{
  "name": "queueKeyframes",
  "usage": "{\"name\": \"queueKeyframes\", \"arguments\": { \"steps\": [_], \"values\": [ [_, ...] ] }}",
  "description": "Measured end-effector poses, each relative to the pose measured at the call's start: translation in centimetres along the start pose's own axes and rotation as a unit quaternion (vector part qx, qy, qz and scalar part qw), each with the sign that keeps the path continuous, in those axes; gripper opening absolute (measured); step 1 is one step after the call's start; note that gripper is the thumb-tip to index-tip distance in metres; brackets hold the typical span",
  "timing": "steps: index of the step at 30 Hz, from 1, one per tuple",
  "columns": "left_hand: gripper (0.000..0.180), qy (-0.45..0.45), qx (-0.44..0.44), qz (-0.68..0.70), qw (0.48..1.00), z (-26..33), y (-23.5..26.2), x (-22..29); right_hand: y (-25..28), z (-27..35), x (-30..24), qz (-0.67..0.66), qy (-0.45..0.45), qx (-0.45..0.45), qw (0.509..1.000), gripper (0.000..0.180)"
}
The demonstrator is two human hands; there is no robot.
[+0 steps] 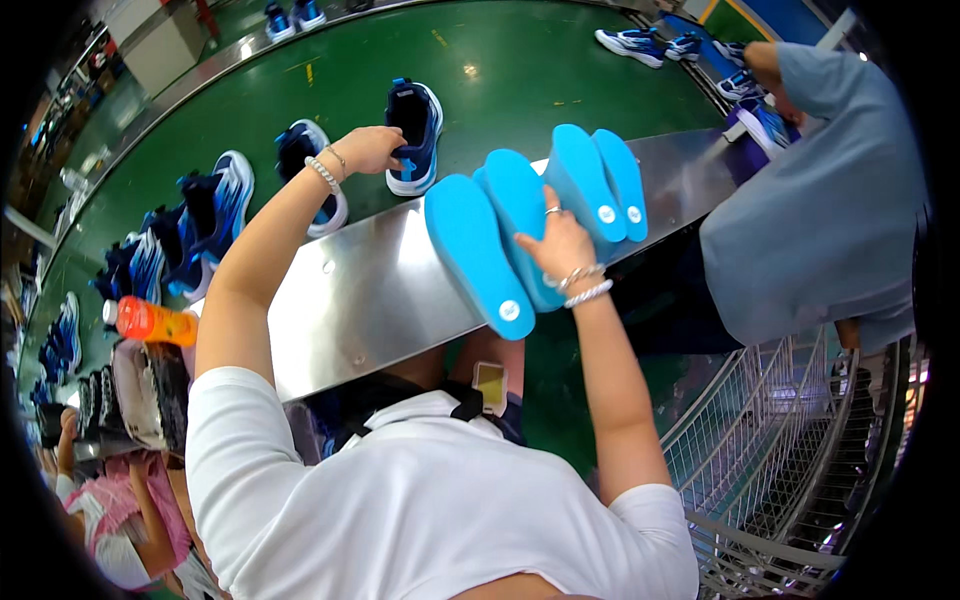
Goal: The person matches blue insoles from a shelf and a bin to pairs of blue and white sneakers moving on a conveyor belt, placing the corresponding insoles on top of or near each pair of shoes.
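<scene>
White short-sleeved shirt cloth (pixel 420 500) fills the lower view, with both bare forearms rising from it toward a curved stainless-steel counter (pixel 370 290) that borders a green conveyor belt (pixel 500 70).

Right hand (pixel 558 245): its grip is clenched round a fan of bright blue foam insoles (pixel 530 220), four or so, held upright by their lower halves over the counter's edge. Their heel ends point down and toward the camera, toes up and away, which appears to keep them separated and easy to pick one at a time. The insoles stand mostly above and to either side of the fingers, the nearest one hanging lowest at the left.

Left hand (pixel 372 148) reaches across the counter to a navy and blue sports shoe (pixel 415 135) standing on the belt; the fingers curl over its collar, touching it, but whether they truly grasp it I cannot tell. A second blue sports shoe (pixel 305 175) sits just beside the left wrist.

An orange drink bottle (pixel 150 322) lies at the counter's left end. Another person in a grey-blue shirt (pixel 820 200) stands at the right, near a wire basket (pixel 770 450).
</scene>
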State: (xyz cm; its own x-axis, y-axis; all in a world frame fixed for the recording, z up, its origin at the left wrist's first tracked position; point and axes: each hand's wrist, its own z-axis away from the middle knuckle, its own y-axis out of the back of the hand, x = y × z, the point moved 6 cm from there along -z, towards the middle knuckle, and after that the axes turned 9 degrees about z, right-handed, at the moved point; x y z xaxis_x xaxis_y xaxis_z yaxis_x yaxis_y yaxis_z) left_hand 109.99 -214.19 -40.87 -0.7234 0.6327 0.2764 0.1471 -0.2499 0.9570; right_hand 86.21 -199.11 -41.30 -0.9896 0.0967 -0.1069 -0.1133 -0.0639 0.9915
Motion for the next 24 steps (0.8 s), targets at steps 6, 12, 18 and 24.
{"name": "queueKeyframes", "arguments": {
  "steps": [6,12,18,24],
  "values": [
    [0.031,-0.026,0.076,0.195,0.978,5.4,-0.4,-0.7,0.8,-0.1,-0.7,0.095,-0.019,-0.06,0.993,0.09],
    [0.047,0.103,0.421,0.117,0.893,6.2,2.3,-4.2,8.8,0.4,-6.2,0.114,0.014,0.065,0.991,0.066],
    [0.058,0.207,0.243,0.269,0.909,3.0,-0.4,-9.2,6.8,-8.1,-13.2,-0.182,0.155,-0.175,0.955,0.045],
    [0.028,0.174,0.323,0.278,0.888,5.7,-0.4,-10.7,1.1,-13.7,-19.9,-0.411,0.207,-0.417,0.784,0.024]
  ]
}}
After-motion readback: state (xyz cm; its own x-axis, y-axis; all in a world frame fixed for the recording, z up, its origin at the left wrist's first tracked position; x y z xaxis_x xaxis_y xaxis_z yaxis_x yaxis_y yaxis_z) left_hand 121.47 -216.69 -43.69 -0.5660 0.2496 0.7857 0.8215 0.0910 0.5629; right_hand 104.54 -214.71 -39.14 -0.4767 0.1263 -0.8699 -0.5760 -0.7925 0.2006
